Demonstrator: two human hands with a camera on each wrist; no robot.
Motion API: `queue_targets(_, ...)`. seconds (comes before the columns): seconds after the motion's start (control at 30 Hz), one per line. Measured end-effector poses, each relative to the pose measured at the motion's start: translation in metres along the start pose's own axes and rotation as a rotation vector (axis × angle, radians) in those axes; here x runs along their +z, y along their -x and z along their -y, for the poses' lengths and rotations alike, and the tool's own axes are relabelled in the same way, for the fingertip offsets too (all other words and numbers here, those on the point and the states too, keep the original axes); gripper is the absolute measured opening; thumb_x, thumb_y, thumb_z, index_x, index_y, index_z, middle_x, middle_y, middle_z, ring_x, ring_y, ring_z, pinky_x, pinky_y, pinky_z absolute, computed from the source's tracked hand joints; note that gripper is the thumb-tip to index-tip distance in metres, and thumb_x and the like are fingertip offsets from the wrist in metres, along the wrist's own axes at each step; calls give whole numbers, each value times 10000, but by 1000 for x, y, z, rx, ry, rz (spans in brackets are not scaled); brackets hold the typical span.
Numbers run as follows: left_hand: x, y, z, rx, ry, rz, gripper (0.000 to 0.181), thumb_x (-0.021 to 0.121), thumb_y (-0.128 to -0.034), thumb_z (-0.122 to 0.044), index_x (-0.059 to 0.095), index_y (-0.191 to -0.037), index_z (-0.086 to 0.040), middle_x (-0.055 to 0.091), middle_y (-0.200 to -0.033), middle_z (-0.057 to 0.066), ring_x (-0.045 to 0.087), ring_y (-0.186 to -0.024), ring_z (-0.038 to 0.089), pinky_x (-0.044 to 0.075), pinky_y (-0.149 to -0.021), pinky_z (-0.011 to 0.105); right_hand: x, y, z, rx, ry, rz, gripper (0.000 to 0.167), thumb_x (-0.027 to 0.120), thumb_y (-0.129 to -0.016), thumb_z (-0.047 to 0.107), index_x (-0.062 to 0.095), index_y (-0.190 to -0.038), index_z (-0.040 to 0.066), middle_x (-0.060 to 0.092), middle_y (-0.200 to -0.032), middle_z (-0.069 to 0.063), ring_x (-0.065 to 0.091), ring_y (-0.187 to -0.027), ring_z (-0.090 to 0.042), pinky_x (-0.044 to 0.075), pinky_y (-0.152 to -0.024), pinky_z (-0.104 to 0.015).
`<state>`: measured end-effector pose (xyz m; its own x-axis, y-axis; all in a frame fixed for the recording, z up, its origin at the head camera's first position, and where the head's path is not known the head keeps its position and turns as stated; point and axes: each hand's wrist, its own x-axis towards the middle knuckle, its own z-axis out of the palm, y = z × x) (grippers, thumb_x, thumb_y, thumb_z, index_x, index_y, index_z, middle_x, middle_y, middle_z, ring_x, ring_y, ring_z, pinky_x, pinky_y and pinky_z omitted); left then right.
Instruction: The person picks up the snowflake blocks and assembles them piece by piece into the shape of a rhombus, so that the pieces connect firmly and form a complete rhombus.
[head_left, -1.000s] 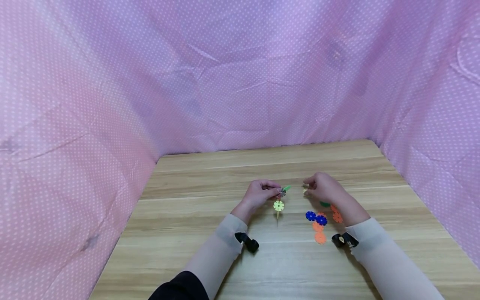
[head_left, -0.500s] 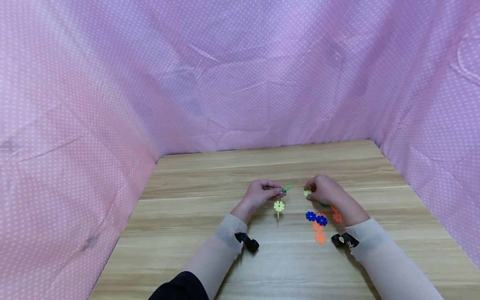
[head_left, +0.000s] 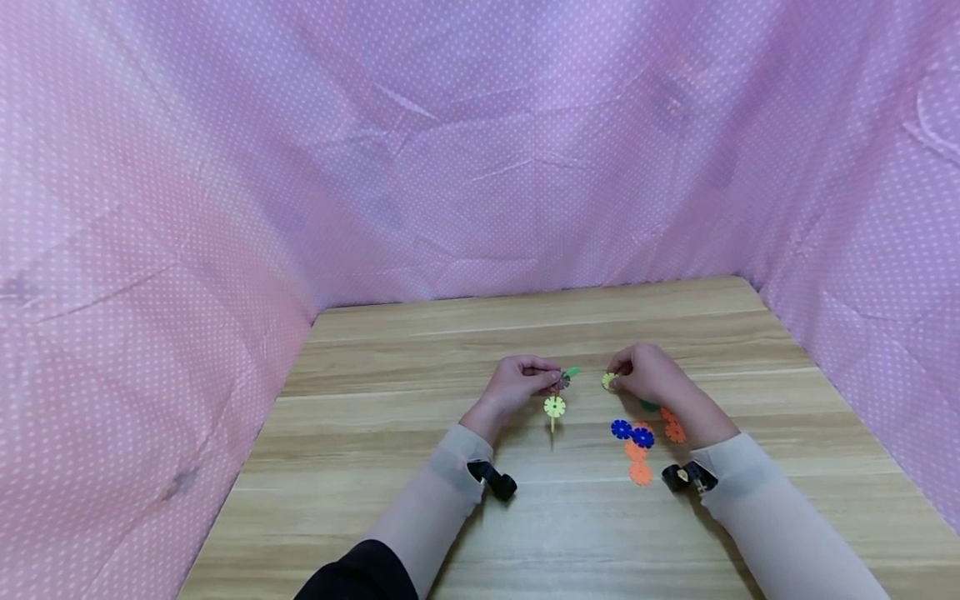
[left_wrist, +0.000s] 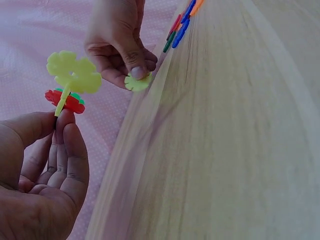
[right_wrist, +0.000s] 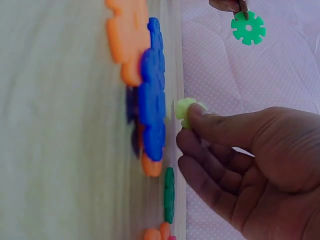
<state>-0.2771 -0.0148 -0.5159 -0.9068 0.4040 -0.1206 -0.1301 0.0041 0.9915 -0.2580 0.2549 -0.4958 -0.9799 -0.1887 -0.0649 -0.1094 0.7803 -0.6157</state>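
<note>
My left hand (head_left: 517, 385) pinches a small joined cluster of notched plastic snowflake discs. In the left wrist view, yellow discs (left_wrist: 75, 72) stand above a red disc (left_wrist: 65, 100), with a bit of green behind it. The green disc (right_wrist: 248, 28) shows face-on in the right wrist view, below the left fingertips. My right hand (head_left: 651, 375) pinches a single yellow disc (right_wrist: 186, 110) between thumb and fingers, a short way right of the cluster and apart from it. The fingers partly cover that disc.
On the wooden table (head_left: 375, 433), nearer me than the right hand, lie blue discs (head_left: 642, 437) and orange discs (head_left: 640, 473), partly overlapping. A dark green disc (head_left: 648, 406) and more orange discs (head_left: 674, 432) lie beside the right wrist. Pink dotted cloth (head_left: 480, 167) hangs around the table.
The yellow disc in my right hand has turned from nearly edge-on to face-on and shifted slightly. My left hand keeps its hold on the cluster, almost still.
</note>
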Motion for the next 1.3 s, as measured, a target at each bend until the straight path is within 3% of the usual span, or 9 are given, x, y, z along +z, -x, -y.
queue_targets(0.33,0,1,-3,3,-8,-7,126,779,-950,-62,783,-1064,-8,779,-967,136,752,-830,191,631,-809,346,-3,1,10,5,-131,-65,81,721,-1008,149,792,-1030,117,715,-968,-63,627,-798,-214,548,-645,-352)
queue_targets(0.57,-1,-2,-2,1,3,-3,133,776,-953,-60,776,-1071,1,782,-968,143,754,-818,185,631,-821,357,-3,2,16,3,-258,-83,162,749,-993,153,775,-1102,35,736,-965,-96,700,-820,-237,613,-715,-385)
queue_targets(0.77,0,-2,0,11,-3,7,140,777,-950,-57,776,-1075,7,785,-962,141,753,-809,173,634,-795,342,-4,3,18,6,-420,-50,215,763,-986,159,748,-1107,-18,744,-947,-126,748,-867,-337,633,-798,-474)
queue_targets(1.0,1,-1,0,22,-33,20,139,777,-951,-60,782,-1077,0,786,-952,135,751,-806,170,633,-782,325,-3,3,20,4,-569,37,270,738,-1000,118,720,-1179,-84,748,-1026,-187,749,-935,-405,624,-827,-468)
queue_targets(1.3,3,1,2,17,-27,40,136,781,-939,-30,784,-1061,30,786,-939,151,750,-798,170,634,-773,328,4,3,17,-2,-577,69,247,733,-1005,128,737,-1141,-78,743,-1036,-237,751,-916,-385,623,-835,-492)
